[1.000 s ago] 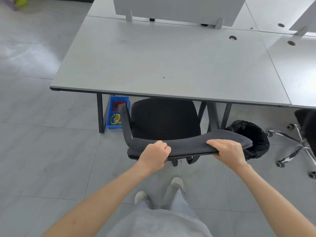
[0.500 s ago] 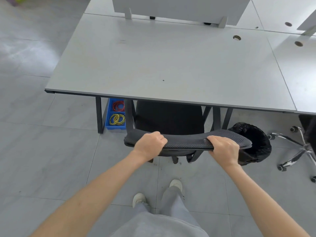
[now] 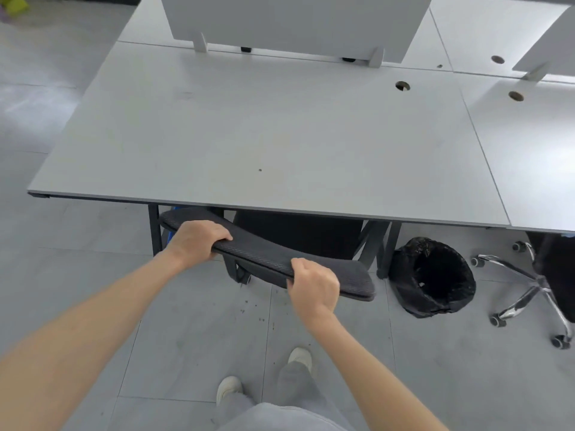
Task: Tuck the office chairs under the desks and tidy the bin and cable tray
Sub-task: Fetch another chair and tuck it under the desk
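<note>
A black mesh office chair (image 3: 264, 253) stands at the grey desk (image 3: 264, 135), its seat mostly under the desktop and its backrest top slanting from upper left to lower right. My left hand (image 3: 196, 241) grips the backrest's left end. My right hand (image 3: 314, 283) grips it further right. A bin lined with a black bag (image 3: 432, 278) stands on the floor right of the chair. Only a sliver of the blue tray (image 3: 169, 236) shows behind the desk leg, under the backrest's left end.
A second chair with a chrome wheeled base (image 3: 529, 287) stands at the far right under the neighbouring desk (image 3: 535, 150). A grey divider panel (image 3: 295, 23) rises at the desk's back. Dark desk legs (image 3: 382, 250) stand between chair and bin. My feet are on the tiled floor (image 3: 93, 275).
The chair has rolled further under the desk and turned, its left end going deeper. Both hands kept their grip. The blue tray is now almost hidden.
</note>
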Motion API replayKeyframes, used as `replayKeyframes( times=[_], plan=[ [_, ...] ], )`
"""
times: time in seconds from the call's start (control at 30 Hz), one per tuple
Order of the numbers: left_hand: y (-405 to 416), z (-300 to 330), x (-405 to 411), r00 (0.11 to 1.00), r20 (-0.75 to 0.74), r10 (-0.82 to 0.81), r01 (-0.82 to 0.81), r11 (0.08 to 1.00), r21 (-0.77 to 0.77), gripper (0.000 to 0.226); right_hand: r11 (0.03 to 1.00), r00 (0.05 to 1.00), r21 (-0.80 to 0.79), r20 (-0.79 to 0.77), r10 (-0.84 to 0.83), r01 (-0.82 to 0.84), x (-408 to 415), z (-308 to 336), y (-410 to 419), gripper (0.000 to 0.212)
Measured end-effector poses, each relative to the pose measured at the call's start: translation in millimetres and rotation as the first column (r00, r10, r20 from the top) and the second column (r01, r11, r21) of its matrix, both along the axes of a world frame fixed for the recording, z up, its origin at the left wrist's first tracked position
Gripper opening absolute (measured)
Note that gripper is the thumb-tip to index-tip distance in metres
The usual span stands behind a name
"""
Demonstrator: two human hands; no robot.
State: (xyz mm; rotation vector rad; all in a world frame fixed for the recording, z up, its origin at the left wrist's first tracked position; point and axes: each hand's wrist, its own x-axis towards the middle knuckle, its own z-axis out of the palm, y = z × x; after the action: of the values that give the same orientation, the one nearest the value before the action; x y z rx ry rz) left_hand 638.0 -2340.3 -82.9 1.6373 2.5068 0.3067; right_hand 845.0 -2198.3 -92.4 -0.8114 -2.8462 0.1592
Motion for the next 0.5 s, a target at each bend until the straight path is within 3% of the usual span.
replayKeyframes(
  times=[0.27, 0.5],
  plan=[
    [19.1, -9.1, 38.2, 0.995, -0.003, 0.101, -0.101, 0.993, 0.060, 0.042, 0.990, 0.985, -0.016, -0.113, 0.134, -0.137, 21.5, -7.1, 52.5, 0.028],
    [60.4, -12.7, 111.6, 0.979, 0.002, 0.204, -0.204, 0.977, 0.065, 0.035, 0.972, 0.973, 0.040, -0.018, 0.231, -0.230, 45.2, -2.1, 140.4, 0.023]
  ],
)
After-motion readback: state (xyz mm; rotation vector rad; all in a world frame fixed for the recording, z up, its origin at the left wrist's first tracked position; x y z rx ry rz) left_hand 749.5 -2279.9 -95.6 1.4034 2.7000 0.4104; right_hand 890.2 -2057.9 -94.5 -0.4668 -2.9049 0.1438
